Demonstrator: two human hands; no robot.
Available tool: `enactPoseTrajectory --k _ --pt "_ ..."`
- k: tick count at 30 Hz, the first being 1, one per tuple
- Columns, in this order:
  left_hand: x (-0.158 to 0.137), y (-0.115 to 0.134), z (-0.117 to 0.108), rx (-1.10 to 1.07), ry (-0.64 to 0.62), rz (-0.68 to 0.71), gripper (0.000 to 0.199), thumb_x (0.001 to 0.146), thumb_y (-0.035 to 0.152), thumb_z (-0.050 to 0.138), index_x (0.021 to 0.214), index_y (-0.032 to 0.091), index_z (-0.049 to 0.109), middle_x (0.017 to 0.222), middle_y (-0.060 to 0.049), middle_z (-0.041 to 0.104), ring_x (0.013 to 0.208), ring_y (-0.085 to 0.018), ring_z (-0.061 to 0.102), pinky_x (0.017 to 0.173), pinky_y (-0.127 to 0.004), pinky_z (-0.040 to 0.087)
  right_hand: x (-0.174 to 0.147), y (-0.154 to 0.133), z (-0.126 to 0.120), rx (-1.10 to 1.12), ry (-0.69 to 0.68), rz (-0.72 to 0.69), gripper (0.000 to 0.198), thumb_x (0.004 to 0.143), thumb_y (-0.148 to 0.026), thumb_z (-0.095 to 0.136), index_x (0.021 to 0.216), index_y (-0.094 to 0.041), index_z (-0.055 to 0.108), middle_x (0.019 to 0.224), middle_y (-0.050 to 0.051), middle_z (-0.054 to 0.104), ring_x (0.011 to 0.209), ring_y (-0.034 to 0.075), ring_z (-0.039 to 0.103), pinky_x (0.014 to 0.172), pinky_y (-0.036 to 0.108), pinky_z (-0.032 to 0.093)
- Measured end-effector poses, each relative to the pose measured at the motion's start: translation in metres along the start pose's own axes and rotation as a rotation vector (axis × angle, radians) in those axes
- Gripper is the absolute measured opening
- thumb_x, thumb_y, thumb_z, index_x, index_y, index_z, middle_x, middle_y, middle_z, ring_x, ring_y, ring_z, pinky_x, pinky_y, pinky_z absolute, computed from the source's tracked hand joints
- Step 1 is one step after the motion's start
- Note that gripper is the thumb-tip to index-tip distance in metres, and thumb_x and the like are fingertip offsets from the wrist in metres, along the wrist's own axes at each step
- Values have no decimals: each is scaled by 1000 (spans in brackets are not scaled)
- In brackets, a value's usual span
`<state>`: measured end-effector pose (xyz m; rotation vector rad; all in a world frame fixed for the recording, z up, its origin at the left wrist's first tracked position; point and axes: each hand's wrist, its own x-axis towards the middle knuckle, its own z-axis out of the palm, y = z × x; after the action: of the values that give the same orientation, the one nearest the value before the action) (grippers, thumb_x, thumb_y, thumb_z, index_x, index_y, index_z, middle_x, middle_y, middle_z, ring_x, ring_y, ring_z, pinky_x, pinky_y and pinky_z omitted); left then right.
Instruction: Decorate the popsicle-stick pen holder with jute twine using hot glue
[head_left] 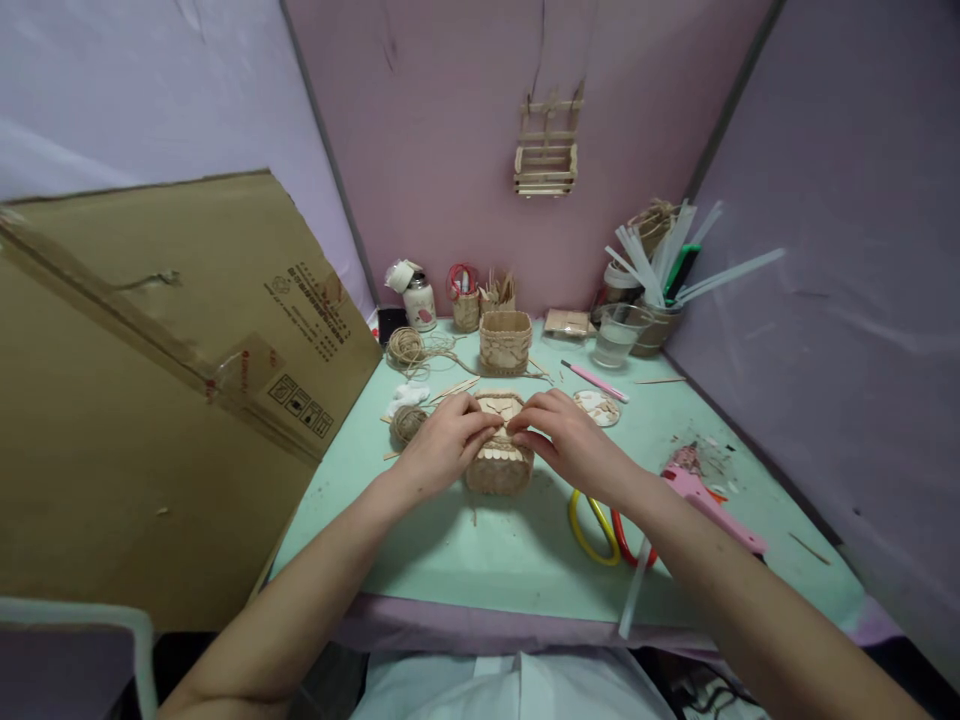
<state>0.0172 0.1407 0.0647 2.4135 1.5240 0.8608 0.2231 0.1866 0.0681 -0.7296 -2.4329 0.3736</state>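
Note:
A small box [501, 476] covered in pale wood pieces and trimmed with braided twine lies on the table in front of me. Over its upper face, my left hand [450, 438] comes in from the left with thumb and forefinger pinched together. Opposite it, my right hand [564, 440] is closed the same way, its fingertips almost meeting the left ones. Whatever tiny piece is between the fingertips is too small to make out. A short strand of twine hangs below the box's front left. Behind stands a similar open box [505, 343] with braided rims.
Yellow-and-red-handled scissors [594, 530] and a pink glue gun [712, 508] lie near my right forearm. Twine balls [409, 425] sit left. Behind are a pink craft knife [595, 381], a cup of water [616, 338] and a pot of glue sticks [658, 325]. Cardboard [165, 380] leans left.

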Motion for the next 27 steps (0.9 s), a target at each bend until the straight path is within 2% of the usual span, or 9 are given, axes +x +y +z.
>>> enactPoseTrajectory --k 4,11,17,23,27 --pt "-1 0 -2 -6 -19 2 28 96 29 46 111 22 69 94 -6 57 93 -19 55 85 -33 46 0 2 1 36 6 9 7 91 -20 61 90 -21 68 90 6 65 89 21 54 80 34 44" --pt "-3 -2 -6 -108 93 -72 22 93 30 52 101 20 70 94 -6 61 91 -17 58 86 -31 46 -2 3 -1 48 -2 39 5 89 -20 63 88 -20 67 90 6 64 92 22 54 81 34 44" --pt "5 3 -9 -152 49 -64 20 92 26 53 100 21 71 97 -6 62 93 -17 59 87 -31 46 -2 3 -1 53 4 44 4 89 -20 64 90 -21 68 90 6 65 91 22 54 81 35 44" --pt "14 15 -16 -191 -75 -69 17 91 27 55 92 21 70 92 -3 67 91 -17 60 84 -30 45 -4 7 3 133 43 72 5 89 -18 63 91 -20 67 89 5 67 90 20 56 80 33 43" --pt "11 10 -11 -153 37 -134 18 92 24 53 88 19 69 90 -3 68 88 -17 61 80 -30 46 -5 6 6 260 89 152 7 86 -14 63 86 -21 66 87 3 67 87 19 58 80 32 43"
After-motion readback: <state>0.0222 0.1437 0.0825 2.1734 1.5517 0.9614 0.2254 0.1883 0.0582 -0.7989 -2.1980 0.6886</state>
